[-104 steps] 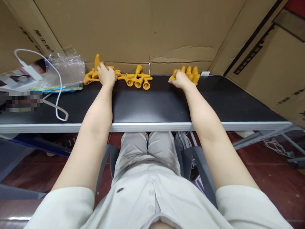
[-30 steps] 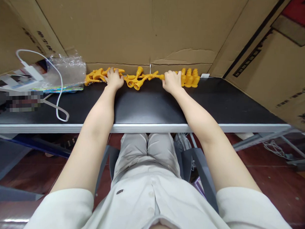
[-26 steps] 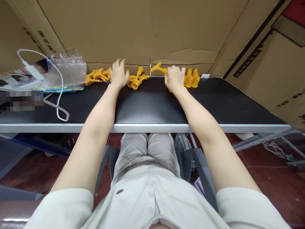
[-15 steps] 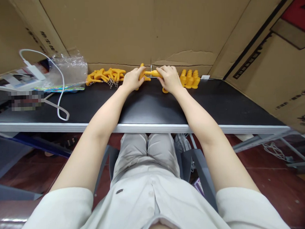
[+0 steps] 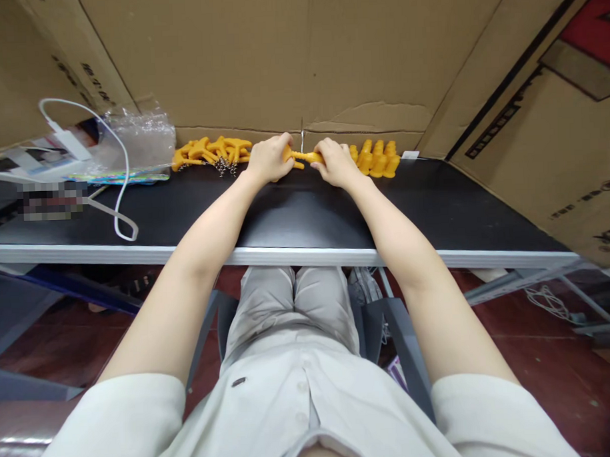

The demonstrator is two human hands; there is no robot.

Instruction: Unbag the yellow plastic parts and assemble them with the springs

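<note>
My left hand (image 5: 271,160) is closed around the yellow handle of a corkscrew (image 5: 286,154), with part of the handle poking out below the fingers. My right hand (image 5: 337,162) grips a yellow plastic sleeve (image 5: 312,157), most of it covered by the palm. Between the hands a thin yellow section runs in line from one part to the other; whether they are fully joined I cannot tell. Left of my left hand lies a row of yellow corkscrews (image 5: 217,150) with bare metal spirals. Several yellow stepped sleeves (image 5: 380,160) stand beside my right hand.
A cardboard wall (image 5: 299,62) closes off the back of the black tabletop (image 5: 304,218). To the left are a clear plastic bag (image 5: 134,138), a white cable (image 5: 125,148) and a white plug (image 5: 74,144). A small white tag (image 5: 410,155) sits right of the sleeves.
My right hand has turned and shifted slightly left and down, hiding the sleeve's lower end. My left hand has rolled over the handle, so less of it shows. Both keep their hold.
</note>
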